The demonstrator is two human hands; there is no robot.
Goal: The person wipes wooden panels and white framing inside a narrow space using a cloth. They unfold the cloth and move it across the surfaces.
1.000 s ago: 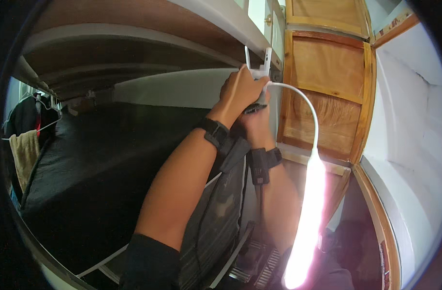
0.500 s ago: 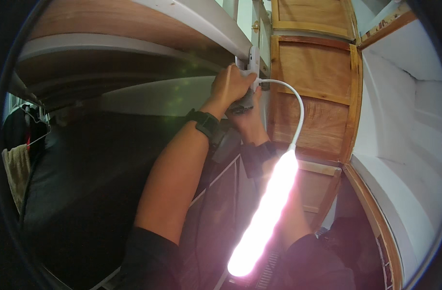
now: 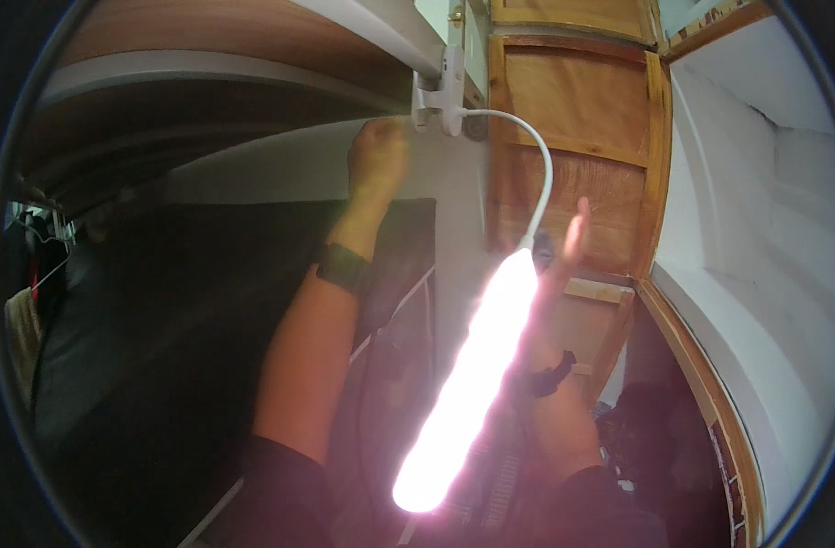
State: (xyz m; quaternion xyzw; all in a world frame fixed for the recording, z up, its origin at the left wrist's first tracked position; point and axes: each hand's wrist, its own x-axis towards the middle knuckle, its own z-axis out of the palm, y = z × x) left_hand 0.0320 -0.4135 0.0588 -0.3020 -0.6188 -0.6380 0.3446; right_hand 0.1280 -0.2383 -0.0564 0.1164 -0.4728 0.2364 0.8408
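Head view, left of two fisheye lenses worn on the person's head. Faces out and down along the forearms [image 3: 310, 365], which enter from the lower edge. Picture upright; dark curved rim cuts the corners, straight edges bowing toward it. Close range: lit lamp [image 3: 468, 379] looms large mid-frame, wooden panels [image 3: 573, 96] smaller beyond, white wall [image 3: 733, 210] filling the right.

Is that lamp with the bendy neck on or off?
On: the lamp glows solid white, with a pinkish haze along its edges, so bright that its surface details are washed out.
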